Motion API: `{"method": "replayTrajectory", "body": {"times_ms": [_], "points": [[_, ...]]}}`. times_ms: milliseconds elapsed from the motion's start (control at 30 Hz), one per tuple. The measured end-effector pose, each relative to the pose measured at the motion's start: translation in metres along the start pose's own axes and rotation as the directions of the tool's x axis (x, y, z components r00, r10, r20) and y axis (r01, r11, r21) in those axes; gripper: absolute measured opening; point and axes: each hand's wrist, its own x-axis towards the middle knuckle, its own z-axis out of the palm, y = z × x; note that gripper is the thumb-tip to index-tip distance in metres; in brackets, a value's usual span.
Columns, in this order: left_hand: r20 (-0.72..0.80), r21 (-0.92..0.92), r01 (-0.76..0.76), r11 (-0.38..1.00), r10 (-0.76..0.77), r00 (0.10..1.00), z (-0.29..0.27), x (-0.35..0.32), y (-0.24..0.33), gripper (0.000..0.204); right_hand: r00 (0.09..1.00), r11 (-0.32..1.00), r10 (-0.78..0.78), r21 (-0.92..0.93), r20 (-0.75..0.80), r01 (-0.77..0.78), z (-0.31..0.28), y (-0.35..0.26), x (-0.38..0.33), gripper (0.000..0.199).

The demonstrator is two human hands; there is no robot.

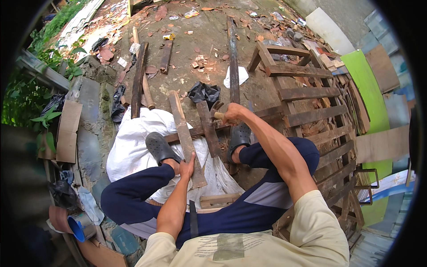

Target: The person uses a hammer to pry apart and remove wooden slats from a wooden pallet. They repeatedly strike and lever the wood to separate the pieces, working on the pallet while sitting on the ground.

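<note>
My right hand (pixel 232 113) is closed around the wooden handle of a claw hammer (pixel 217 107), its head over the top of a short dark board (pixel 209 133). My left hand (pixel 187 167) grips the lower part of a longer, lighter wooden plank (pixel 183 133), thumb lying along its face. Both boards lie across a long dark beam (pixel 271 112) that runs crosswise between my feet. Whether the hammer touches the short board, I cannot tell. A white sack (pixel 133 138) spreads under the plank and my left shoe.
A slatted wooden frame (pixel 311 93) stands along the right. Ahead lie a long dark beam (pixel 233 58), another dark timber (pixel 139 80) and a black plastic bag (pixel 204 92). Short wood pieces (pixel 220 200) rest between my legs. A low block wall (pixel 89 120) borders the left.
</note>
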Motion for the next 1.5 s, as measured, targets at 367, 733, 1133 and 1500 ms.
{"method": "replayTrajectory", "body": {"times_ms": [367,733,1133,1500], "points": [[0.087,0.438,-0.806,0.399,0.873,0.480,-0.001,-0.015,0.177,0.063,0.966,0.877,-0.016,0.467,0.259,-0.111,0.021,-0.027,0.015,0.021],[0.037,0.531,-0.540,0.654,0.618,0.785,-0.030,0.017,0.147,0.042,0.898,0.964,0.170,0.256,-0.407,-0.067,0.087,0.057,0.077,0.043],[-0.345,-0.046,-0.355,0.934,0.319,0.883,-0.102,0.018,0.080,0.040,0.899,0.733,-0.244,-0.676,-0.364,-0.074,0.119,0.108,0.120,0.039],[-0.293,-0.164,-0.326,0.931,0.269,0.918,-0.104,0.012,0.072,0.039,0.892,0.681,-0.356,-0.731,-0.279,0.043,0.128,0.109,0.135,0.041]]}}
